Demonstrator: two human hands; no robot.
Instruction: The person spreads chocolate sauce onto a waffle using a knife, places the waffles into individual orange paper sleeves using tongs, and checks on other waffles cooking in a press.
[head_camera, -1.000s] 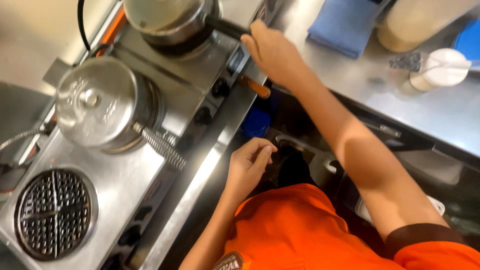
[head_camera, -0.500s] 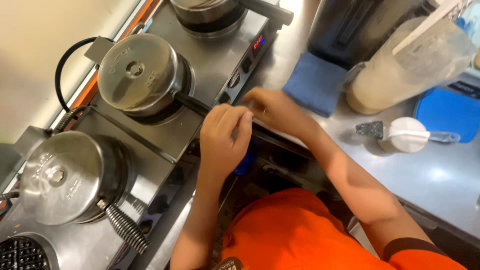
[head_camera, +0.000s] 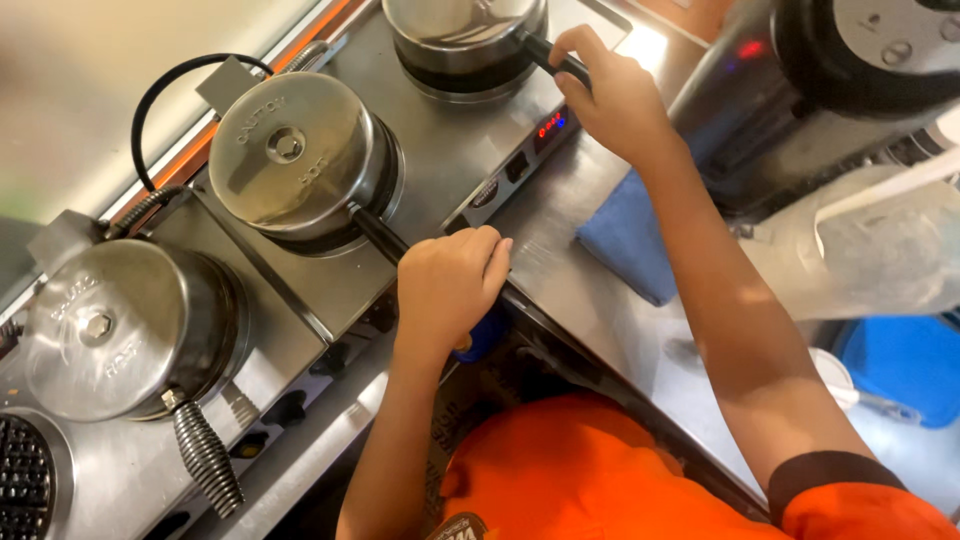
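Observation:
My left hand (head_camera: 450, 285) is closed around the black handle (head_camera: 378, 232) of the middle round steel waffle iron (head_camera: 295, 160). My right hand (head_camera: 610, 95) grips the black handle (head_camera: 545, 55) of the far waffle iron (head_camera: 465, 40) at the top of the view. Both irons have their domed lids down. Below my arms I see my orange shirt (head_camera: 580, 470).
A third closed iron (head_camera: 120, 330) with a coiled metal handle (head_camera: 205, 455) sits at the left, an open grid plate (head_camera: 20, 490) at the corner. A blue cloth (head_camera: 630, 235) lies on the steel counter (head_camera: 560, 210). A black appliance (head_camera: 830, 90), a clear plastic bag (head_camera: 880, 250) and a blue lid (head_camera: 905, 365) stand right.
The view has shifted along the row of irons. My left hand rose from near my shirt to the middle iron's handle; my right hand moved up to the far iron's handle.

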